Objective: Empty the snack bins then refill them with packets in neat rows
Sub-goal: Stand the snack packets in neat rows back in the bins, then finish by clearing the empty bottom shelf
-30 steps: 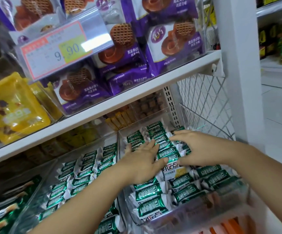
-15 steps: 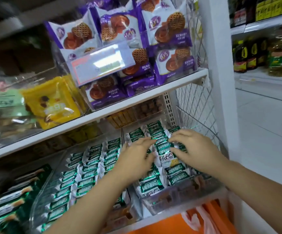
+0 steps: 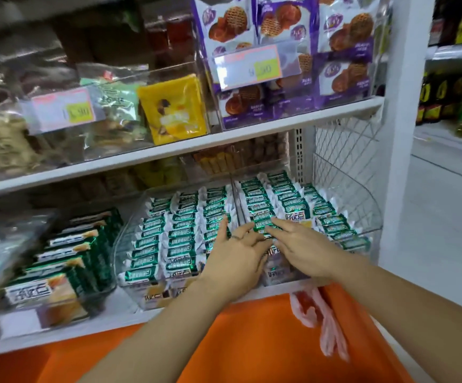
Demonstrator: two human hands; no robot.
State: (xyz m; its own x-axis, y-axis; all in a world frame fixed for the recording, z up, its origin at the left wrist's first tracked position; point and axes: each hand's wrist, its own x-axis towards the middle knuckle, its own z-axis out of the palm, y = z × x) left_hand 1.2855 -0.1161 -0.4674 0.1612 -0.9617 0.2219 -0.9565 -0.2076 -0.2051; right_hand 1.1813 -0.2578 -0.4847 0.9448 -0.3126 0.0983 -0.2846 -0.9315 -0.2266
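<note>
1. Side by side on the lower shelf (image 3: 224, 301), walls touching: clear plastic left bin (image 3: 127, 236) and right bin (image 3: 363, 201).
2. Laid flat in three neat rows in the left bin: green foil packets (image 3: 178, 233), white crimped ends.
3. Rowed front to back in the right bin: matching packets (image 3: 332, 220).

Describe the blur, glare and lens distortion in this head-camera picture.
Head view: motion blur smears the bagged snacks at left; glare whitens part of the right price tag; green packets by the left hand and right hand look fairly sharp; the white post leans, likely wide-lens distortion.
</note>
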